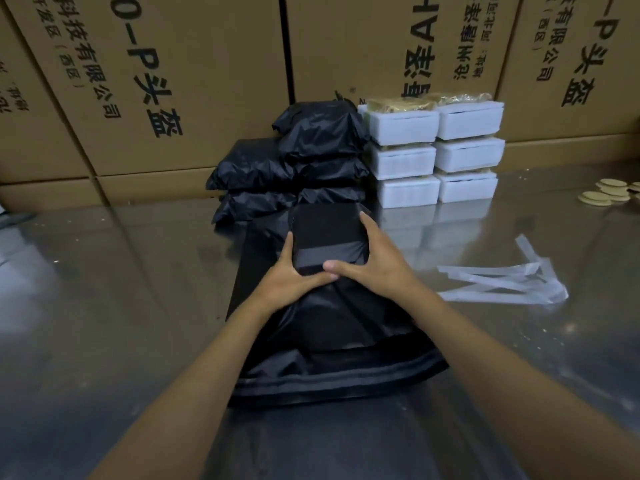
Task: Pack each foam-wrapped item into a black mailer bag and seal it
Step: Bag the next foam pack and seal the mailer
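A black mailer bag (327,237) lies in the middle of the steel table, pulled tight over a box-shaped item inside it, with its loose open end (332,375) spread toward me. My left hand (294,275) grips the near left corner of the wrapped block. My right hand (370,258) grips its right side, thumb across the near edge. Behind it stands a pile of several packed black bags (304,161). To the right of that pile are two stacks of white foam-wrapped items (436,150).
Peeled white seal strips (505,282) lie on the table (104,289) to the right. Several round tan discs (606,194) sit at the far right. Large printed cardboard boxes (156,81) wall off the back of the table.
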A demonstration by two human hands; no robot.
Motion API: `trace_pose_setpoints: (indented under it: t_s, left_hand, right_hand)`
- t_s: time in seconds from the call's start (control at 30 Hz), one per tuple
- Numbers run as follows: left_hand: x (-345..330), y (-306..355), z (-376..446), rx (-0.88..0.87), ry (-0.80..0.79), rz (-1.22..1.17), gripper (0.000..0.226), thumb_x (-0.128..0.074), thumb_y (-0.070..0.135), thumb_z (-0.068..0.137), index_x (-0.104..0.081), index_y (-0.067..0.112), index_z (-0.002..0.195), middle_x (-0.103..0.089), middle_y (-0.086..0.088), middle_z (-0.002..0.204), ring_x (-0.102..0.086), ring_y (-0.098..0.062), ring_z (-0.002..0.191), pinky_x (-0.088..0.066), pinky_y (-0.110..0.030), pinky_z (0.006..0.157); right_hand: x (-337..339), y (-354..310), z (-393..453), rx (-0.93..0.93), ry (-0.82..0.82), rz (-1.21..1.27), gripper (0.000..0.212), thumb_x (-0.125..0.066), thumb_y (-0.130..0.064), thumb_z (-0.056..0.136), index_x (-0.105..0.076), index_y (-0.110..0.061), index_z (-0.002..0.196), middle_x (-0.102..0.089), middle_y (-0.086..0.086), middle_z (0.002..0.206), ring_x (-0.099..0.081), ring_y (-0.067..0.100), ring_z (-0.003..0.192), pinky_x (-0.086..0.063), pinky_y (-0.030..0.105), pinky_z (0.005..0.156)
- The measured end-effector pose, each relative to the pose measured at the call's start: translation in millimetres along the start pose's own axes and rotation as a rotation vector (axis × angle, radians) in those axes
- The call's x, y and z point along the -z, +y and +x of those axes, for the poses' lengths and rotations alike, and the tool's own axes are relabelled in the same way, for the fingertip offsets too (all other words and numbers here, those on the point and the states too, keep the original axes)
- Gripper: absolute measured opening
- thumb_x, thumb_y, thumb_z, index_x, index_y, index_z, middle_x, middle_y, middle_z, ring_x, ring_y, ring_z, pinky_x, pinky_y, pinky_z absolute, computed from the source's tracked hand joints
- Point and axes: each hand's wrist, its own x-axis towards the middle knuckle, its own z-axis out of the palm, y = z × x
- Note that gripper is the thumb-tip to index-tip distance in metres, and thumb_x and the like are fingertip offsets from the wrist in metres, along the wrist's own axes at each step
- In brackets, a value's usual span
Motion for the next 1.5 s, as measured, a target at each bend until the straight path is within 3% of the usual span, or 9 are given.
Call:
trace_pose_setpoints:
  t_s: [0.13, 0.27, 0.47, 0.67, 0.87, 0.97, 1.17, 1.37, 1.5]
  left_hand:
    - [3.7, -21.2, 4.6, -0.021, -0.017, 0.335, 0.139, -0.062, 0.097, 0.045, -0.001, 0.042, 0.157, -0.023, 0.015, 0.163, -0.014, -0.02, 0.153, -0.005, -0.045, 0.125]
    - [1.1, -19.1, 1.9, -0.108, -0.003, 0.46, 0.127, -0.053, 0.096, 0.055, -0.002, 0.039, 0.157, -0.015, 0.014, 0.165, -0.018, -0.012, 0.15, 0.006, -0.04, 0.124]
    - [4.1, -13.4, -7.2, -0.136, -0.012, 0.467, 0.121, -0.061, 0.083, 0.069, -0.004, 0.027, 0.16, -0.018, 0.006, 0.165, -0.014, -0.018, 0.152, 0.005, -0.036, 0.123]
    - [3.4, -16.5, -40.0, -0.169, 0.022, 0.452, 0.12, -0.059, 0.087, 0.065, -0.012, 0.029, 0.159, -0.022, 0.009, 0.164, -0.014, -0.018, 0.153, 0.001, -0.038, 0.125]
    - [0.5, -22.8, -69.9, -0.185, 0.071, 0.434, 0.119, -0.059, 0.087, 0.063, -0.012, 0.033, 0.158, -0.033, 0.016, 0.158, -0.02, -0.015, 0.151, -0.003, -0.033, 0.125]
    - [-1.3, -23.4, -74.1, -0.136, 0.08, 0.398, 0.121, -0.061, 0.087, 0.06, -0.012, 0.034, 0.158, -0.035, 0.012, 0.158, -0.021, -0.024, 0.151, -0.014, -0.043, 0.125]
    - [-1.3, -19.2, -77.9, -0.09, 0.039, 0.392, 0.121, -0.064, 0.079, 0.064, -0.011, 0.027, 0.159, -0.034, 0.005, 0.16, -0.017, -0.028, 0.152, -0.022, -0.049, 0.121]
    - [4.5, -22.8, -91.6, -0.123, 0.015, 0.696, 0.109, -0.032, 0.084, 0.076, -0.004, 0.019, 0.16, -0.015, -0.005, 0.166, -0.004, -0.014, 0.153, 0.004, -0.041, 0.125]
    - [10.4, -25.2, -102.7, -0.154, 0.049, 0.838, 0.089, -0.03, 0.076, 0.087, -0.018, 0.023, 0.158, -0.032, -0.005, 0.161, -0.018, -0.016, 0.152, -0.008, -0.042, 0.125]
  right_hand:
    - [-4.9, 25.5, -7.3, -0.159, -0.012, 0.09, 0.149, -0.083, -0.079, 0.042, -0.008, -0.028, 0.161, -0.035, -0.002, 0.16, -0.038, 0.02, 0.144, -0.039, 0.034, 0.112]
    - [-7.1, 39.4, -14.7, -0.159, -0.011, -0.218, 0.114, -0.07, -0.087, 0.051, -0.05, -0.019, 0.14, -0.064, 0.001, 0.132, -0.057, 0.022, 0.126, -0.044, 0.038, 0.109]
    - [1.1, 36.1, -24.2, -0.099, -0.045, -0.261, 0.092, -0.069, -0.073, 0.073, -0.05, -0.017, 0.143, -0.054, 0.009, 0.146, -0.045, 0.028, 0.139, -0.039, 0.042, 0.113]
    - [4.6, 25.5, -54.7, -0.015, 0.028, -0.237, 0.06, -0.08, -0.057, 0.075, -0.064, -0.02, 0.12, -0.071, -0.001, 0.112, -0.064, 0.023, 0.107, -0.039, 0.022, 0.075]
    - [0.0, 22.8, -80.5, -0.004, 0.001, -0.278, 0.058, -0.074, -0.058, 0.08, -0.062, -0.015, 0.117, -0.071, 0.005, 0.109, -0.065, 0.025, 0.104, -0.044, 0.027, 0.076]
    - [1.9, 22.8, -86.8, -0.005, 0.019, -0.277, 0.031, -0.073, -0.053, 0.084, -0.058, -0.027, 0.091, -0.064, -0.005, 0.085, -0.059, 0.016, 0.082, -0.039, 0.019, 0.063]
    - [1.0, 23.6, -94.5, 0.026, 0.058, -0.239, 0.046, -0.072, -0.043, 0.088, -0.032, -0.037, 0.067, -0.041, -0.015, 0.067, -0.041, 0.001, 0.062, -0.031, 0.02, 0.059]
    - [5.8, 20.1, -103.6, 0.043, -0.001, -0.246, 0.023, -0.065, -0.044, 0.092, -0.055, -0.024, 0.095, -0.05, -0.01, 0.079, -0.055, 0.016, 0.082, -0.045, 0.03, 0.074]
    - [14.3, 19.8, -116.3, 0.125, 0.08, -0.376, 0.086, -0.07, -0.04, 0.092, -0.019, -0.025, 0.159, -0.062, 0.007, 0.117, -0.057, 0.026, 0.107, -0.05, 0.041, 0.09]
